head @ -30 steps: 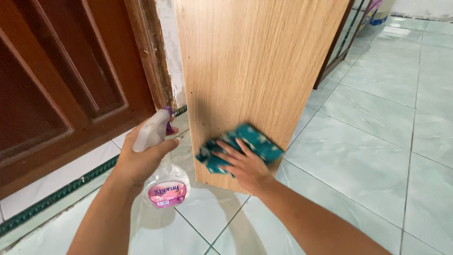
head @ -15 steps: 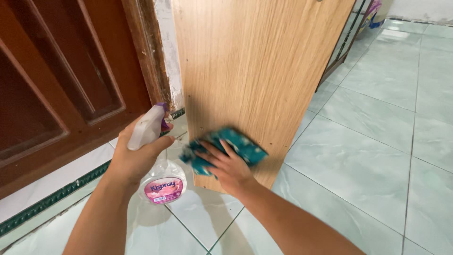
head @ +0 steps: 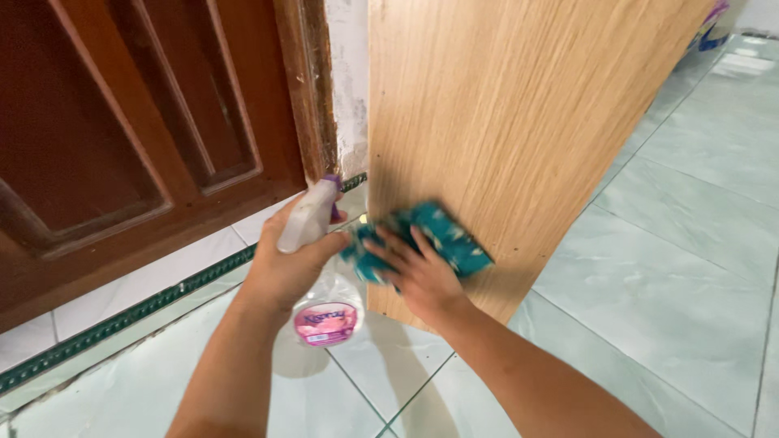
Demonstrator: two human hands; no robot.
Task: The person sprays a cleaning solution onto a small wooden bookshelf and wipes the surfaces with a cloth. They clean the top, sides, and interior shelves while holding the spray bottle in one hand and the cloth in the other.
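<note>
My right hand (head: 418, 280) presses a teal patterned cloth (head: 450, 239) flat against the lower side of a light wooden cabinet panel (head: 503, 105). My left hand (head: 284, 272) grips a clear spray bottle (head: 320, 300) with a white and purple trigger head and a pink label. The bottle hangs just left of the panel's near edge, close to the cloth.
A dark brown wooden door (head: 138, 122) and its frame (head: 312, 89) stand on the left, with a strip of white wall beside it. Pale green floor tiles (head: 698, 268) spread to the right and below. A dark green tile border (head: 122, 320) runs along the doorstep.
My right hand has slid the cloth along the panel's lower part, left and then back right. The view shifted left, so the panel and both hands sit further right in frame.
</note>
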